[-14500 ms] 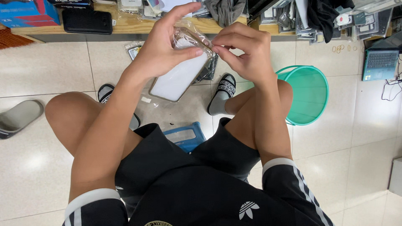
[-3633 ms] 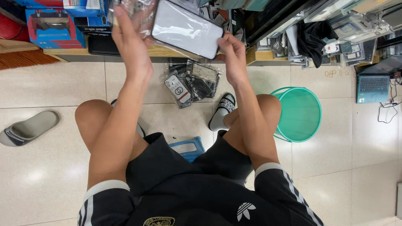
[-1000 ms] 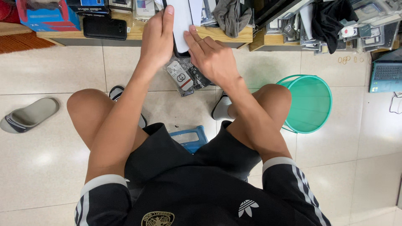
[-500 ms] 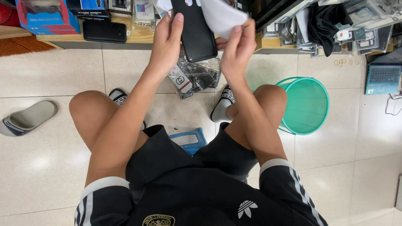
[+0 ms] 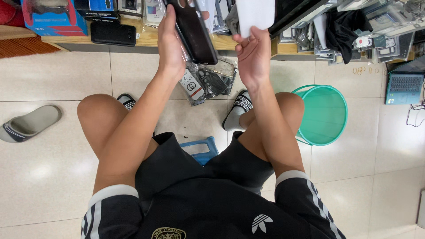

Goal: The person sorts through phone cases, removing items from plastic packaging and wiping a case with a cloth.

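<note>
My left hand (image 5: 170, 42) grips a black phone case (image 5: 195, 31) in a clear plastic sleeve, held up at the top of the view. My right hand (image 5: 252, 53) holds a white card (image 5: 256, 15) just to the right of the case, apart from it. Below both hands, a pile of packaged phone cases (image 5: 208, 82) lies on the tiled floor between my feet.
A turquoise plastic basket (image 5: 325, 113) stands on the floor by my right knee. A low wooden shelf (image 5: 146, 40) with boxes and a black case runs along the top. A grey slipper (image 5: 28, 124) lies at left, a blue stool (image 5: 199, 148) under me, a laptop (image 5: 400, 86) at right.
The two hands have drawn apart: the white card has come away from the black case to the right, and the case now tilts in my left hand.
</note>
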